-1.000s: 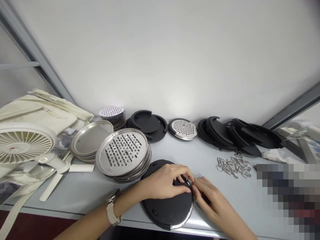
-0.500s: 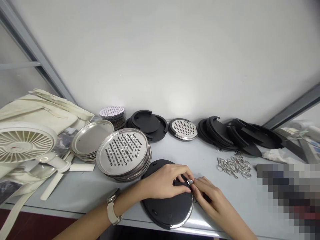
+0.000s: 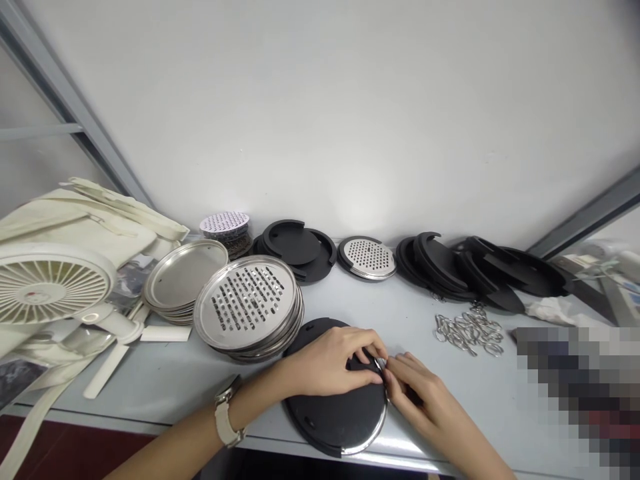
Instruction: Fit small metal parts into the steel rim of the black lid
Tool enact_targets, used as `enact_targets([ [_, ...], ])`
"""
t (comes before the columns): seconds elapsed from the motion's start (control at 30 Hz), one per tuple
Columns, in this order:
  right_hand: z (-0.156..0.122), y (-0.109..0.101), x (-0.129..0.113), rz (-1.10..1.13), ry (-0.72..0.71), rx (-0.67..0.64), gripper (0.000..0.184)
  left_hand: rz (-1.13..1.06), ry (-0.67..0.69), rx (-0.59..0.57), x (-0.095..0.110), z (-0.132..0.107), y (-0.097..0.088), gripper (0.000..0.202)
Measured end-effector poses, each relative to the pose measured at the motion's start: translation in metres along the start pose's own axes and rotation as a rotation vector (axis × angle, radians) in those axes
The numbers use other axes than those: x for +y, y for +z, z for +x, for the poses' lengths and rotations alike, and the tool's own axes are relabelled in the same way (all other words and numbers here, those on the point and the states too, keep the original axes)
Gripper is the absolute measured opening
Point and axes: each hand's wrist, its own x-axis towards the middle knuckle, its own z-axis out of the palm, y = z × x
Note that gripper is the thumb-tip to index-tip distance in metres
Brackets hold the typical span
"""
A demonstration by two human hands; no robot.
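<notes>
A round black disc with a shiny metal rim lies near the table's front edge. My left hand rests over it, its thumb and fingers closed around the edge on the right side. At that same edge, my right hand pinches a small shiny metal piece, mostly covered by the fingertips. Whether this piece is a hook or a ring cannot be made out. To the right lies a loose pile of bent wire hooks.
Left of the disc stand a stack of perforated metal plates and plain metal lids. Black round covers lie along the wall, with one assembled perforated disc. A white fan and cream bag occupy the left.
Both hands keep nearly the same place on the disc. The small metal piece at the edge has tilted slightly under my right fingertips.
</notes>
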Motion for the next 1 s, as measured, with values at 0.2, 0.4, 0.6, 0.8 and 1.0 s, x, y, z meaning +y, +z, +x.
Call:
enact_targets([
  [0.2, -0.0005, 0.0010, 0.0012, -0.016, 0.001, 0.016, 0.031, 0.003, -0.001, 0.003, 0.0018, -0.0003, -0.0003, 0.024],
  [0.4, -0.0004, 0.0033, 0.0024, -0.033, -0.003, 0.051, 0.032, 0.008, 0.008, -0.001, 0.0022, -0.0004, -0.0009, 0.023],
  [0.6, -0.0007, 0.0014, -0.0006, -0.026, 0.004, 0.050, 0.032, 0.006, 0.025, 0.000, 0.0010, -0.0007, -0.0010, 0.024],
  [0.8, -0.0021, -0.0010, -0.0021, 0.018, -0.023, 0.028, 0.030, 0.018, 0.026, -0.004, 0.0019, -0.0011, -0.0013, 0.023],
  [1.0, -0.0026, -0.0001, -0.0007, 0.026, -0.012, 0.014, 0.030, 0.023, 0.011, -0.011, 0.0023, -0.0009, -0.0014, 0.023],
])
